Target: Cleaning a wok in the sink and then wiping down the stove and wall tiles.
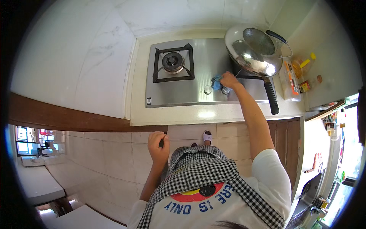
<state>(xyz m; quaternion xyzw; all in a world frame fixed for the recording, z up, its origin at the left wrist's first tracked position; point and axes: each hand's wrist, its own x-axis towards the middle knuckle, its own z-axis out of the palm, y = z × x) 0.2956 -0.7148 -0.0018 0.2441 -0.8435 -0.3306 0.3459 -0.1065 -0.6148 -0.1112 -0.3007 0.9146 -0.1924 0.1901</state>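
Observation:
My right hand (229,80) presses a blue cloth (216,82) against the stainless-steel gas cooktop (177,93), close to two round control knobs; one knob (208,90) stands just left of the cloth and the other knob (226,90) is partly under my hand. My left hand (158,146) hangs in front of the counter with its fingers curled; whether the dark patch by its fingers is a held thing is unclear. A wok (254,63) with a lid sits over the right burner, its black handle (271,97) pointing toward me. The left burner (173,61) carries a square black pan support.
Right of the wok stand a clear plastic box (291,81), an oil bottle with a yellow cap (306,65) and a labelled jar (306,86). A marbled wall closes off the back and left. A sink (308,191) lies at the lower right.

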